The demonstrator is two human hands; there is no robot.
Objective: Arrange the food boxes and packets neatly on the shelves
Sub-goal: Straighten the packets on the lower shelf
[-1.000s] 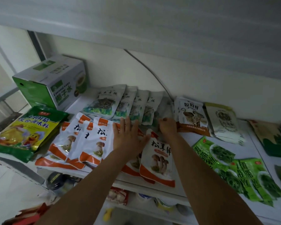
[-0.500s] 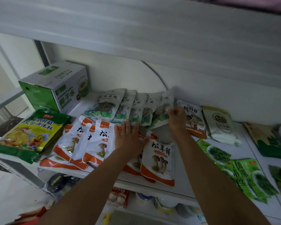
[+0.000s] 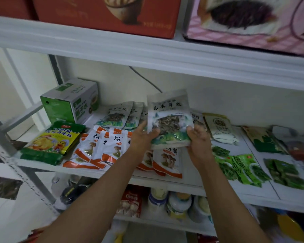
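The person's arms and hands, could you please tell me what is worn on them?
Nothing shows: left hand and right hand are ungloved, with no ring, watch or bracelet visible; left forearm and right forearm are bare, no sleeve in frame.

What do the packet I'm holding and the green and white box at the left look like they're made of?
Packet: likely thin plastic film, glossy; it shows glare and a clear window onto dark dried contents. Box: probably printed cardboard, fairly matte; crisp folded edges and a small round hole on its green end.
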